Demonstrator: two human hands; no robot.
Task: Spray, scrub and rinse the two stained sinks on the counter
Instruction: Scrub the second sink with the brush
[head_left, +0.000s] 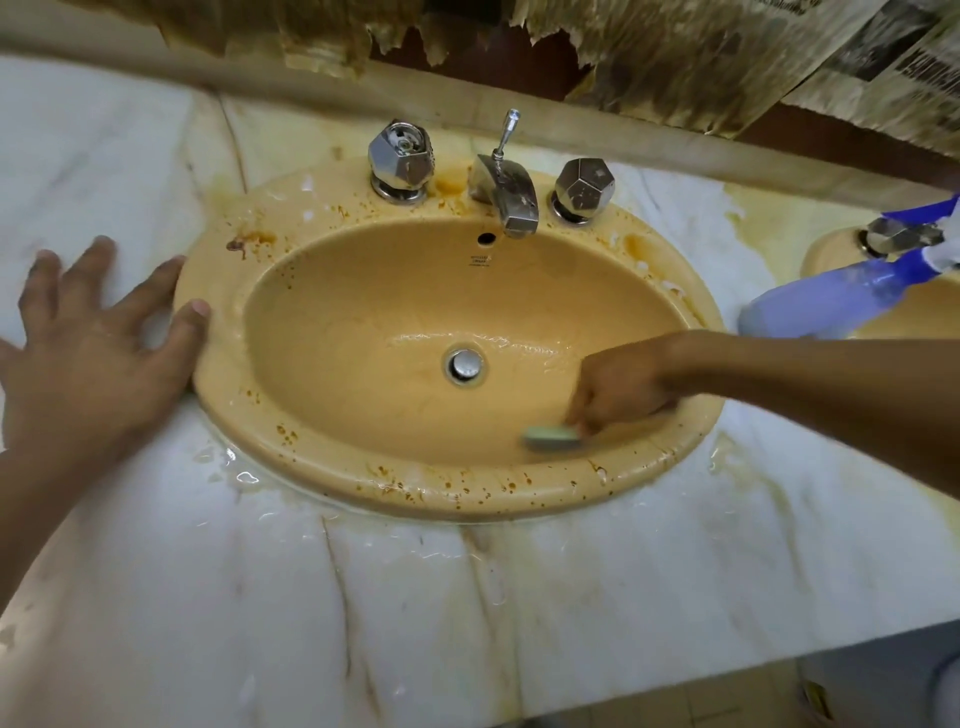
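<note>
My right hand (621, 389) is clamped on the green sponge (551, 437), pressing it against the near right wall of the sink (675, 436); the sponge sticks out below and to the left of my knuckles, long side along the rim. The rust specks I judge next lie on the front rim, left of the sponge, nearest this hand. My left hand (98, 343) rests spread and empty on the counter (467, 613), thumb touching the left rim. The spray bottle (831, 296) lies tilted at right, by the second sink (914, 317)
</note>
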